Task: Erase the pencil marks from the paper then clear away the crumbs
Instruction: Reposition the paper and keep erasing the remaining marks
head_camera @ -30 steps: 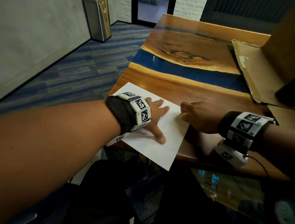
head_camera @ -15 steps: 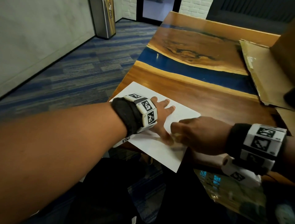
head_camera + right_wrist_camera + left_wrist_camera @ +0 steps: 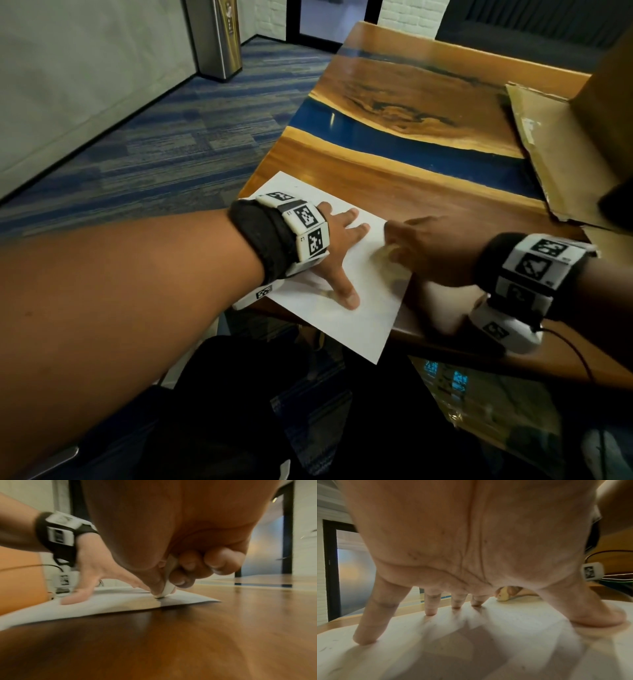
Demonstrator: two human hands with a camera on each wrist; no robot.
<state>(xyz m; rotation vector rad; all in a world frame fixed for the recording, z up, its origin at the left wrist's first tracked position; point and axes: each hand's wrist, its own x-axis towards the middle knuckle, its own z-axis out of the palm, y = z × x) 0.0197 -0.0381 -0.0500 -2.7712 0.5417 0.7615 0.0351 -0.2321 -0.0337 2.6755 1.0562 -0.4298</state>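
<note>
My right hand [image 3: 428, 250] has slid back out toward the paper's [image 3: 363, 308] edge since a moment ago, fingers pinching the eraser [image 3: 169, 586] down on it. Left hand [image 3: 337, 246] is splayed flat beside it, pinning the thin, slippery sheet on the worktop [image 3: 428, 192].

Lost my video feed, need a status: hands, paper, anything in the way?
Left hand flat, pinning paper. Right hand pinching eraser, tip on paper. Nothing in the way.
</note>
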